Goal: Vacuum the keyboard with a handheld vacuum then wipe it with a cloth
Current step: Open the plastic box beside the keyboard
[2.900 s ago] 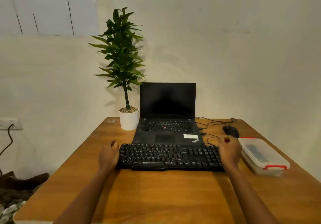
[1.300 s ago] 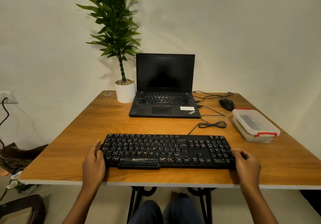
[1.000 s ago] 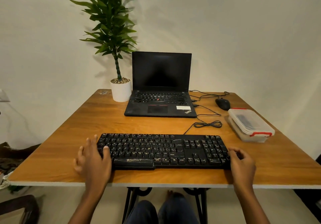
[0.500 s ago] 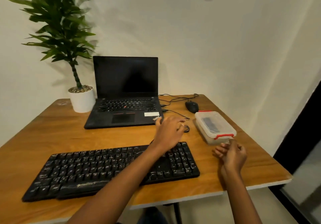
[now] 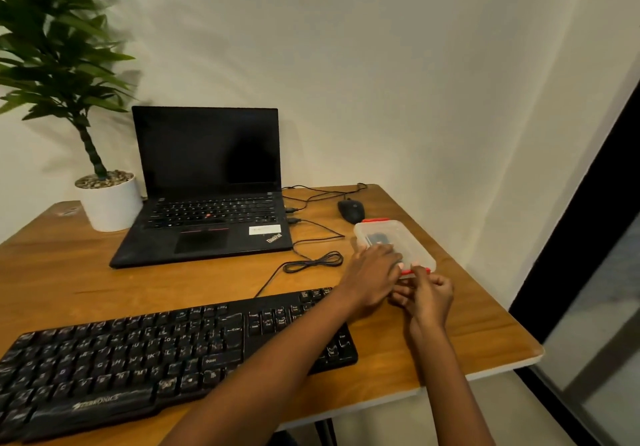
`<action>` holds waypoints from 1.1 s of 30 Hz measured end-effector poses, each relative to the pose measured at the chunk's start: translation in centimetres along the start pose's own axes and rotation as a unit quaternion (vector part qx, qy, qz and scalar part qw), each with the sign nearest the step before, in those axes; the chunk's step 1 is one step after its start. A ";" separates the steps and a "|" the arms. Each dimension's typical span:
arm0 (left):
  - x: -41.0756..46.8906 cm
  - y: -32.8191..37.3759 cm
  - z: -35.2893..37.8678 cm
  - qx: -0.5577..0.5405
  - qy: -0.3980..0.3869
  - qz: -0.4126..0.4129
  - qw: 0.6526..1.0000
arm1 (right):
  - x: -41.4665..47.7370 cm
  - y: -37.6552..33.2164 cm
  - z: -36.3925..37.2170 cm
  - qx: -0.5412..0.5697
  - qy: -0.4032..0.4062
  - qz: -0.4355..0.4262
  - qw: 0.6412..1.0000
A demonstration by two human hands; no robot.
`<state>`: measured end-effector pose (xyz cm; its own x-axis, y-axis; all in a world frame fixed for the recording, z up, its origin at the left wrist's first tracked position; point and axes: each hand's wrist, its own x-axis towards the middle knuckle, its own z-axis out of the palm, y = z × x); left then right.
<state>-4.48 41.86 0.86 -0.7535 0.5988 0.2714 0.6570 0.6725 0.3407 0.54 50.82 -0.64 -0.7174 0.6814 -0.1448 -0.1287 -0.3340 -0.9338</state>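
Note:
A black keyboard (image 5: 145, 352) lies along the near edge of the wooden table (image 5: 52, 272). To its right stands a clear plastic box (image 5: 412, 241) with red clips and a dark object inside. My left hand (image 5: 372, 277) reaches over the keyboard's right end and rests flat on the box lid. My right hand (image 5: 427, 295) is at the box's near end, its fingers pinching the near red clip (image 5: 415, 271). No vacuum or cloth shows in the open.
A black laptop (image 5: 207, 210) stands open at the back, with a potted plant (image 5: 104, 199) on its left. A black mouse (image 5: 350, 210) and a coiled cable (image 5: 313, 262) lie between laptop and box. The table's right edge is close to the box.
The view swung right. Both hands left the keyboard's ends; the left hand crossed over to the box lid and the right hand closed on the box's near red clip.

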 end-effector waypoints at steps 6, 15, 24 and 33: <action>-0.1 -0.4 0.5 0.021 0.004 0.020 1.000 | 0.0 0.5 -0.1 0.007 0.010 -0.017 1.000; -0.1 -0.7 0.9 -0.002 0.008 0.013 1.000 | 0.0 -2.5 -0.6 -0.172 0.156 -0.226 0.946; -0.1 -0.8 0.6 -0.005 0.022 0.023 0.999 | 12.7 -6.8 6.9 -0.482 -0.255 -0.165 0.822; 0.0 -1.1 0.8 0.006 0.020 0.022 1.000 | 14.1 -5.2 8.0 -0.422 -0.269 0.000 0.866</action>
<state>-5.20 41.53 -0.24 -0.7237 0.6103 0.3222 0.6899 0.6511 0.3163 -14.39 56.98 4.76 -0.9619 0.2034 -0.1828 0.2538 0.4158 -0.8733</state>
